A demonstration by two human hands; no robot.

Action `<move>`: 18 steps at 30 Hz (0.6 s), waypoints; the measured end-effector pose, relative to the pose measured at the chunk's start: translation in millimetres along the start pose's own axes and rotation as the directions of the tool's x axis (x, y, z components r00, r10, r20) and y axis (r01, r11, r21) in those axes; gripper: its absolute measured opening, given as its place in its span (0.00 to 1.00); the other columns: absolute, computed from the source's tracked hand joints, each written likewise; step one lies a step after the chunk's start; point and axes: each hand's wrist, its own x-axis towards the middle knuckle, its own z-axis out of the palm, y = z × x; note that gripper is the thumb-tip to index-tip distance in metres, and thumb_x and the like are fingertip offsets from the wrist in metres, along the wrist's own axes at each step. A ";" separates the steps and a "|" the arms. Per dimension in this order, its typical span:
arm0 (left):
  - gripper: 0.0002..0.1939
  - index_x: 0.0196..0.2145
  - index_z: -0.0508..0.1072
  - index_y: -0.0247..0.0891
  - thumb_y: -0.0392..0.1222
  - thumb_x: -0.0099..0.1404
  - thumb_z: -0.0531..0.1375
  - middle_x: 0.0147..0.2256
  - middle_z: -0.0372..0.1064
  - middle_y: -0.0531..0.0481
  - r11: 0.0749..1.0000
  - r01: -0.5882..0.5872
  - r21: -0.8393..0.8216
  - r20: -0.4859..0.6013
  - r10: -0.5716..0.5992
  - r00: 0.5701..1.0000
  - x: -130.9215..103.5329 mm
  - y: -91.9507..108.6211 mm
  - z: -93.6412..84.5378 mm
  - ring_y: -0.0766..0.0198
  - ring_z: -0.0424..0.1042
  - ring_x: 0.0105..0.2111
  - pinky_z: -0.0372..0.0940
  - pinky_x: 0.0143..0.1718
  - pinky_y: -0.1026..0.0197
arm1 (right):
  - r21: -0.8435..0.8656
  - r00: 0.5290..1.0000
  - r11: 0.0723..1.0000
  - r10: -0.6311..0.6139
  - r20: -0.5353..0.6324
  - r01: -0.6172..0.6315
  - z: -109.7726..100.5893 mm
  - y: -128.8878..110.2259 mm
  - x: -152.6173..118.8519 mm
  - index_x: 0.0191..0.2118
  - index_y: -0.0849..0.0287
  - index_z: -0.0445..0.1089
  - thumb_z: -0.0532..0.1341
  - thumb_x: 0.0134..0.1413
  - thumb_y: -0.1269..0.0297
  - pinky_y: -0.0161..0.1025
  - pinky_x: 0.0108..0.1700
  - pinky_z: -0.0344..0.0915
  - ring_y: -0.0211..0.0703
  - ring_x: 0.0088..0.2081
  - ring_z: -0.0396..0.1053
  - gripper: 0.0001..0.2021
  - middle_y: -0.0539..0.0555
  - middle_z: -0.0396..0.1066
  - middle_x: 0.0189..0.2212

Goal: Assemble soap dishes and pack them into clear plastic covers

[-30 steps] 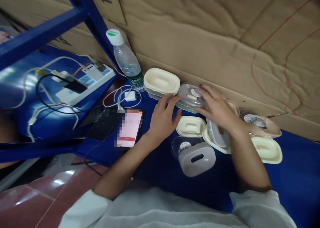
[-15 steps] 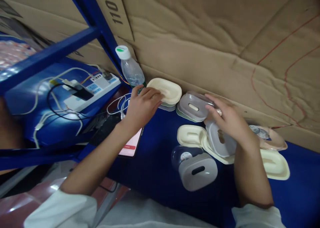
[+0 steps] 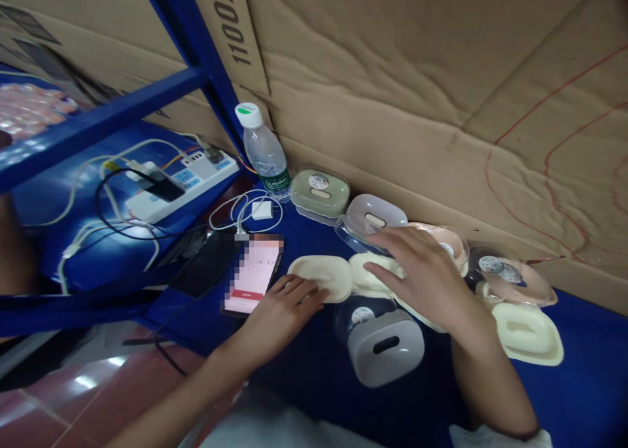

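My left hand (image 3: 294,304) has its fingers over the near edge of a cream oval dish (image 3: 321,275) and grips it lightly on the blue table. My right hand (image 3: 422,278) is open, thumb and fingers apart, above another cream oval dish (image 3: 375,271) and partly covering it. Just beyond its fingertips sits a grey slotted oval dish (image 3: 377,209), with a clear lid (image 3: 349,235) leaning in front. Nearer to me, a second grey slotted dish (image 3: 387,356) lies tilted against a clear lid with a round label (image 3: 362,315).
A green lidded box (image 3: 321,189) stands beside a water bottle (image 3: 265,150). Peach boxes (image 3: 530,281) and a cream dish (image 3: 530,337) lie at the right. Left are a phone (image 3: 252,278), a charger (image 3: 262,210), cables and a power strip (image 3: 196,173). Cardboard (image 3: 392,95) lines the back.
My left hand has brought the cream dish from the stack by the bottle toward me, uncovering the green box. My right hand has moved down from the grey dish at the back.
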 end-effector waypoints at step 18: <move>0.28 0.68 0.69 0.44 0.41 0.73 0.64 0.62 0.69 0.34 0.972 0.171 0.159 -0.105 -0.156 0.982 115.8 -105.8 -29.9 0.39 0.67 0.62 0.66 0.61 0.35 | -0.079 0.973 0.995 0.084 0.216 -0.068 32.5 -4.3 3.7 0.59 0.57 0.72 0.52 0.76 0.65 0.54 0.55 0.72 0.57 0.53 0.76 0.15 0.61 0.78 0.53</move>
